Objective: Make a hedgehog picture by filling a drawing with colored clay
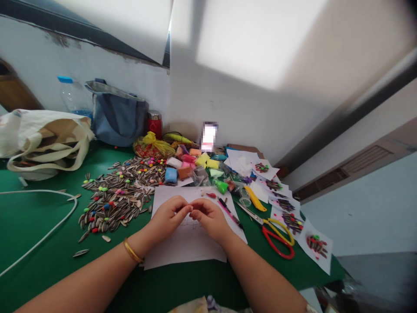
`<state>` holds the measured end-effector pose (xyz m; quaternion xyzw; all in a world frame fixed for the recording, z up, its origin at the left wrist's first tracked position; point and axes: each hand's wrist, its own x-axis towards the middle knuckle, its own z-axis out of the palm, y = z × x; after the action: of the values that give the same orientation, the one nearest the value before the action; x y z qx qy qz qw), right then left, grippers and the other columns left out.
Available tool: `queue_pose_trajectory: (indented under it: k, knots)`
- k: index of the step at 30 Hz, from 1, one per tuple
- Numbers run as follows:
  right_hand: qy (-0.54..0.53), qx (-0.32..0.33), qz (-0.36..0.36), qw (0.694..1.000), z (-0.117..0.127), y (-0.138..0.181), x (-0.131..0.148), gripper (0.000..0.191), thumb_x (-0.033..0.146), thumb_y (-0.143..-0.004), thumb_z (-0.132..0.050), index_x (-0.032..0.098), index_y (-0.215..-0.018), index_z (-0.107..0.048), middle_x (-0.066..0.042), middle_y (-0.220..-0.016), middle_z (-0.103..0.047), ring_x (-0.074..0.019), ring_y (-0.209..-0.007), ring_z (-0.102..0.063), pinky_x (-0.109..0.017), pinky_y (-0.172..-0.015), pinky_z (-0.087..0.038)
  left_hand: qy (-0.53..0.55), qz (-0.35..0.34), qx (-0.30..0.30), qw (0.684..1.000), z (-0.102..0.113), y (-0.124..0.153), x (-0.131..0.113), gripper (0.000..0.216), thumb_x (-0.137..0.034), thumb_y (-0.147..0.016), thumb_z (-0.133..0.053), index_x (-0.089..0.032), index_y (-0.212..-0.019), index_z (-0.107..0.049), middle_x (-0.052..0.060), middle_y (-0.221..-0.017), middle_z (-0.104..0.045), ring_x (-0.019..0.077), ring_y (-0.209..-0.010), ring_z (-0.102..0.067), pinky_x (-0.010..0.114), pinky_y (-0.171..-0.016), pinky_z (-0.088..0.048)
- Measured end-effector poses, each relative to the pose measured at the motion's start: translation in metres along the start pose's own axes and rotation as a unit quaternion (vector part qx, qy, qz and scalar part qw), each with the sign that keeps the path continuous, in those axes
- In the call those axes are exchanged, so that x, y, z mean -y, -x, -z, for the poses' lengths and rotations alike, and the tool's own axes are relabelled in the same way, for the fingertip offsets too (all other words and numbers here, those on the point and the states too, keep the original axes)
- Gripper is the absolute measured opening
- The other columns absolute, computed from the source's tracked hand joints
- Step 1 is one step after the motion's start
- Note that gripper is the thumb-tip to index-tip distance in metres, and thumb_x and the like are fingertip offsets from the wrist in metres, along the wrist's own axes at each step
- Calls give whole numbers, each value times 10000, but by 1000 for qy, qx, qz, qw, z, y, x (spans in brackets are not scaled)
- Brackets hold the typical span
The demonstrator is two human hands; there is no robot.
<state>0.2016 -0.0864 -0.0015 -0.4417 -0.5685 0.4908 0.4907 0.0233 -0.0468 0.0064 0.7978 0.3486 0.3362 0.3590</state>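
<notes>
Paper sheet (185,248) lies flat on the green worktop (32,217), its long axis seemingly running away from the person, far end angled slightly left. Above it, the left hand (167,217) and right hand (210,219) meet, fingers pressed together tip to tip; whatever they pinch is too small to tell. Sunflower seeds (117,195) lie to the left, scissors (276,237) to the right.

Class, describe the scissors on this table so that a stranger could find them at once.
Start at the green table and find the big white sheet in its middle. Just right of that sheet lie the scissors. Only they have looped handles, one red, one yellow.
</notes>
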Motion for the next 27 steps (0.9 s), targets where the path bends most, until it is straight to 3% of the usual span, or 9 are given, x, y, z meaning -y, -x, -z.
queue_pose_trajectory:
  k: [8,15,20,27]
  knots:
    - [173,-22,86,981,6,-1,0,147,330,-884,-655,207,-811,-689,-13,-767,-668,-160,-739,-589,-292,-709,-455,28,17,34,999,-4,0,5,409,-436,-969,-403,-179,-735,-619,19,-721,-606,168,-724,-571,285,-679,-437]
    - [202,-1,118,972,10,-1,4,161,260,-901,-625,228,-1024,-723,-34,-910,-696,-170,-837,-614,-304,-772,-477,82,90,2,993,-1,-2,2,308,-474,-857,-607,-177,-818,-680,37,-804,-671,189,-767,-611,296,-704,-471]
    - [148,4,80,986,11,-1,3,179,291,-880,-638,221,-1026,-714,-43,-948,-699,-174,-848,-616,-302,-763,-485,111,106,-7,988,-4,-2,5,248,-421,-818,-670,-174,-835,-663,35,-825,-670,184,-752,-616,289,-667,-484]
    - [76,9,-32,997,9,-2,-1,182,359,-831,-683,187,-889,-695,-22,-828,-678,-154,-743,-597,-279,-686,-465,-48,-25,-38,998,-3,2,-2,85,-236,-862,-653,-189,-794,-638,12,-808,-614,162,-761,-576,283,-695,-461]
